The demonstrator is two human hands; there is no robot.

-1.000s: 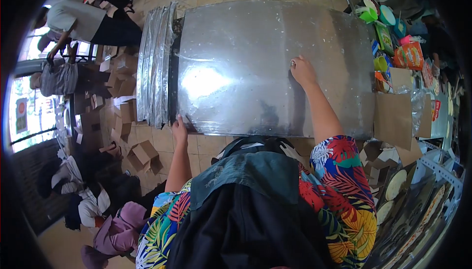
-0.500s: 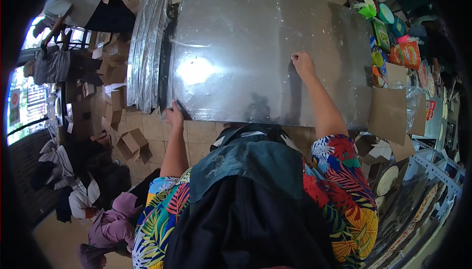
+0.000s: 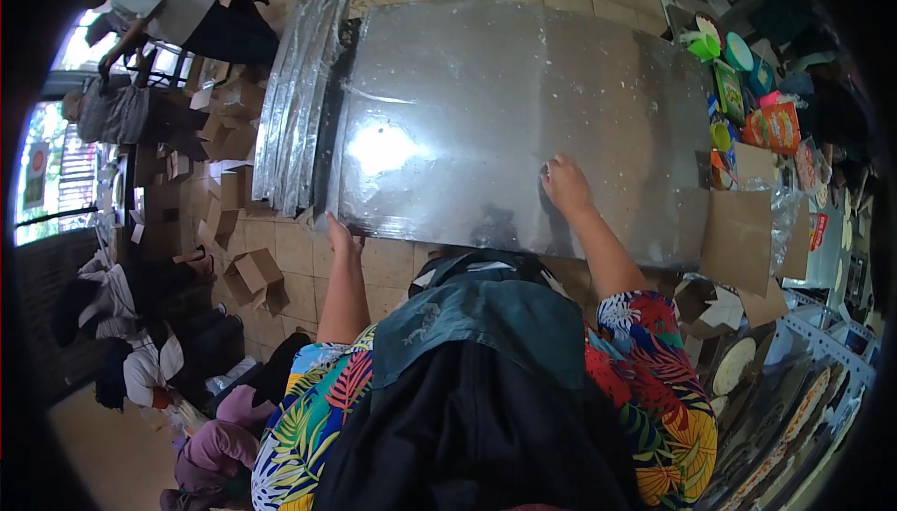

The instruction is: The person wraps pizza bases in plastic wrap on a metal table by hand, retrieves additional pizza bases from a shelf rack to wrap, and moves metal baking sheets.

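A wide, shiny metal-topped table (image 3: pixel 448 91) with pale specks and smears stretches across the middle of the view. My left hand (image 3: pixel 344 235) is at its front left corner, a finger stretched out along the edge and the others partly hidden. Over the front right half of the metal top, my right hand (image 3: pixel 567 186) is curled, thumb and fingertips drawn together. Whatever those fingers hold, if anything, is too small to make out. A dark shadow or reflection of the right hand falls on the surface below it.
Plastic-wrapped flat panels (image 3: pixel 299 105) stand along the table's left side. An open cardboard box (image 3: pixel 254 277) lies on the tiled floor. At right are a cardboard flap (image 3: pixel 736 240), an orange packet (image 3: pixel 773 128) and a metal rack (image 3: pixel 822 343). Several people are at left.
My right hand has come down and nearer to me over the metal top, still curled. The left hand stays at the table's corner, slightly lower in view. The whole view has shifted a little.
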